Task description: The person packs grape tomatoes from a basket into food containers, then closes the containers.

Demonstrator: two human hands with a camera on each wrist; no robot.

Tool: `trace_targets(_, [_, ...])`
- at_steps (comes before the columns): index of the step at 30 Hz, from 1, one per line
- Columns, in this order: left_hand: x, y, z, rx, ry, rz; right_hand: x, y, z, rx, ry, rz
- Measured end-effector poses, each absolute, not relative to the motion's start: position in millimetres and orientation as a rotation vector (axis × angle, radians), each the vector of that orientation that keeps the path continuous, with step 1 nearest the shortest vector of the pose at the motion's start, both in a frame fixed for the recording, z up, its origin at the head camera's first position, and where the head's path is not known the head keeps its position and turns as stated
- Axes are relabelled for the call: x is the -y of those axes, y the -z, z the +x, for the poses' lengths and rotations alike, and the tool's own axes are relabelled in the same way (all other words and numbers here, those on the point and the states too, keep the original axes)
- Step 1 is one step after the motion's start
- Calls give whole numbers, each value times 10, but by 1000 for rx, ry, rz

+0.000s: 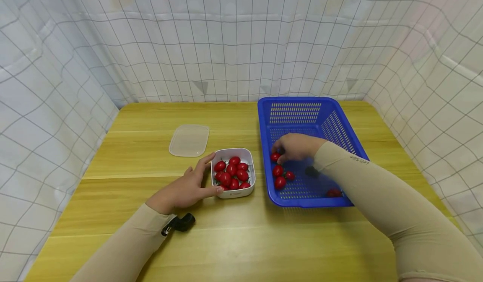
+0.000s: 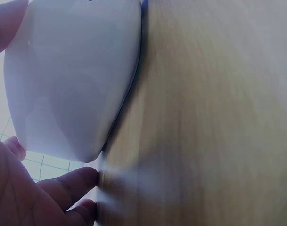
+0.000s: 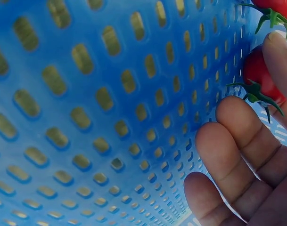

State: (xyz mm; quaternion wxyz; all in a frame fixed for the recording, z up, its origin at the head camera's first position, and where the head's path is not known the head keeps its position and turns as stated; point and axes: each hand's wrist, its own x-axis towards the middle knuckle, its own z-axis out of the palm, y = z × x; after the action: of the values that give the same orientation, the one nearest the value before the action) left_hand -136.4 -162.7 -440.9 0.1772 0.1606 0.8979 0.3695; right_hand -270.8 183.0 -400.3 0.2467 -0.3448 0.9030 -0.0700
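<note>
A square white container holds several red cherry tomatoes with green stems. My left hand grips it from the left, thumb at the front rim and index finger at the back corner. In the left wrist view the other fingers rest low by the table. My right hand reaches into a blue perforated basket and pinches a cherry tomato between thumb and fingers near the left wall. More tomatoes lie in the basket just in front of that hand, with another beside the right forearm.
A translucent lid lies flat on the wooden table behind and left of the container. The basket stands to the container's right, its walls higher than the tomatoes. White gridded curtains enclose the table's back and sides.
</note>
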Motion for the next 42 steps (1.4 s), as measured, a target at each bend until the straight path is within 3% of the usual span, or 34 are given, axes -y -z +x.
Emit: trace_targets(42, [1623,4385,-1338,-2542,-1040,410,-1845,3890,-2697,-2533,202,-980])
